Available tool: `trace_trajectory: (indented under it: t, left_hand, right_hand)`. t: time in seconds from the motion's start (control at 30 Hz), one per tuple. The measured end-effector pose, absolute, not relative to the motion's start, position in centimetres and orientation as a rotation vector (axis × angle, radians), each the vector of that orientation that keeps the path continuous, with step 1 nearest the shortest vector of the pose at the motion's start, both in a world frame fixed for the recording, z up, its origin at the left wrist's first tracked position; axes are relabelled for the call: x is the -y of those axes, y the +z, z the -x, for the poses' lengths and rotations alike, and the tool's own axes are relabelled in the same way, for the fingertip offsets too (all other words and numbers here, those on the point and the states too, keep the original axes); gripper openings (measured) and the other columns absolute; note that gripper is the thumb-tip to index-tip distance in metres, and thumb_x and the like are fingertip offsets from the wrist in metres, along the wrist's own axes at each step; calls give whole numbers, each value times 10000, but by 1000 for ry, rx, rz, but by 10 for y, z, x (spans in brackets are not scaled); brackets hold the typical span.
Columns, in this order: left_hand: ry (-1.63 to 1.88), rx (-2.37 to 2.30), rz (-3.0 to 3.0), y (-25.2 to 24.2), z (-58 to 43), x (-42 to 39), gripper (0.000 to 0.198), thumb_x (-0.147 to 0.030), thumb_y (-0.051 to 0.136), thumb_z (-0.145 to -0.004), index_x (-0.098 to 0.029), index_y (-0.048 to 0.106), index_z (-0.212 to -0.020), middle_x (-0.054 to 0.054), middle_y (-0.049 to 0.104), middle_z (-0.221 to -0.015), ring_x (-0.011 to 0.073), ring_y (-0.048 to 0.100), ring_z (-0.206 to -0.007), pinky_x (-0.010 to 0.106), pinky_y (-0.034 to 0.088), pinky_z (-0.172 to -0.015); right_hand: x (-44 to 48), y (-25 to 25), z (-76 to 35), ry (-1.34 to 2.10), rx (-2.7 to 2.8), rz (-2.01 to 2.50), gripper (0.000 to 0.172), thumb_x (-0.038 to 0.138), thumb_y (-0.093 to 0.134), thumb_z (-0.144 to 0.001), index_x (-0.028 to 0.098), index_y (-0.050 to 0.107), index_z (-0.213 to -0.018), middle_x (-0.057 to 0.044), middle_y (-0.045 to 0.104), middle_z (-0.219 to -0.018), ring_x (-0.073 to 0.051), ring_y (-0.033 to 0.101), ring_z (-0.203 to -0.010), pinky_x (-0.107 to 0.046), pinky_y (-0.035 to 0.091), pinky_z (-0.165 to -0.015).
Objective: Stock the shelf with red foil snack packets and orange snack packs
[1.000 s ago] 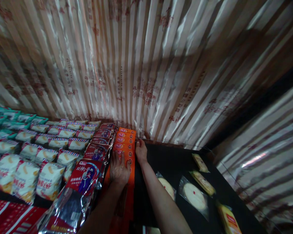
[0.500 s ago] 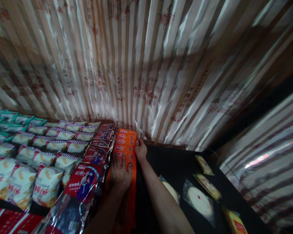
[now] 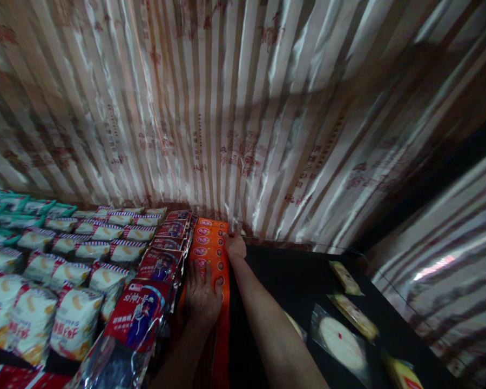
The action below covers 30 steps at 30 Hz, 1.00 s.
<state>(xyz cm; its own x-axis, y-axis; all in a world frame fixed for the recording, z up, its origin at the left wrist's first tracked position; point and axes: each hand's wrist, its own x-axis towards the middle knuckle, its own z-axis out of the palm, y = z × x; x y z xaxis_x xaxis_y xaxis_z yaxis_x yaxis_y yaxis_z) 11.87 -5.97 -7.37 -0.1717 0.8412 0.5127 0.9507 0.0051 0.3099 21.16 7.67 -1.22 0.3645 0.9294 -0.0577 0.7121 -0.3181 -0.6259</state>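
A row of overlapping orange snack packets (image 3: 211, 252) runs away from me toward the curtain. My left hand (image 3: 203, 296) lies flat on the packets, palm down with the fingers spread. At the right edge of the row, close to its far end, my right hand (image 3: 235, 246) has its fingers bent in and pinching the side of an orange packet. Dark red snack packets (image 3: 143, 305) with a cartoon figure overlap in a row just left of the orange ones. The near end of the orange row is partly hidden by my left forearm.
White chip bags (image 3: 76, 321) stand in several rows on the left, with green bags (image 3: 38, 207) behind. On the black tabletop (image 3: 267, 265) at right lie a round flat pastry (image 3: 340, 341) in clear wrap and yellowish wrapped snacks (image 3: 353, 316). A striped curtain (image 3: 243, 108) hangs behind.
My right hand's fingers have come down over the orange packets' right edge. My left hand stays flat on them, nearly in place. The view has shifted slightly.
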Motion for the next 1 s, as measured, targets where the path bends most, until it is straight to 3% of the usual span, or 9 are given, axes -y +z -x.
trace_trajectory:
  t: [0.1, 0.27, 0.33, 0.5, 1.0]
  left_hand:
    - [-902, 2123, 1904, -74, -119, 60, 466, -335, 465, -865, -117, 558, -1267, 195, 461, -1384, 366, 355, -1320, 513, 371, -1028]
    - [-910, 2086, 1897, -74, -119, 59, 469, -345, 450, -868, -113, 564, -1260, 194, 491, -1356, 369, 383, -1299, 518, 396, -1003]
    - [-915, 2076, 1888, -74, -120, 60, 459, -334, 456, -864, -108, 578, -1244, 191, 509, -1336, 366, 401, -1286, 511, 401, -1002]
    - [-923, 2056, 1871, -75, -121, 60, 457, -337, 455, -867, -113, 578, -1245, 187, 488, -1356, 363, 378, -1300, 511, 388, -1018]
    - [-930, 2107, 1868, -73, -123, 61, 467, -351, 461, -866, -138, 559, -1270, 158, 459, -1390, 362, 359, -1308, 512, 387, -1020]
  right_hand:
    - [-78, -10, -213, 492, 1433, 2134, 340, 400, 418, -891, 230, 653, -1069, -110, 705, -985, -239, 659, -911, -334, 498, -733]
    - [-93, -4, -226, 329, 1558, 2074, 329, 283, 415, -898, 228, 639, -1133, -111, 678, -1095, -241, 526, -1171, -371, 411, -945]
    - [-105, -3, -229, 326, 1605, 2064, 313, 272, 441, -887, 197, 673, -1084, -129, 686, -1073, -251, 541, -1157, -389, 392, -969]
    - [-134, -9, -228, 440, 1626, 2078, 294, 313, 488, -861, 182, 718, -988, -121, 720, -982, -233, 659, -969, -319, 483, -827]
    - [-148, -16, -229, 515, 1590, 2018, 271, 246, 520, -789, 194, 733, -949, -81, 738, -933, -202, 680, -903, -240, 493, -746]
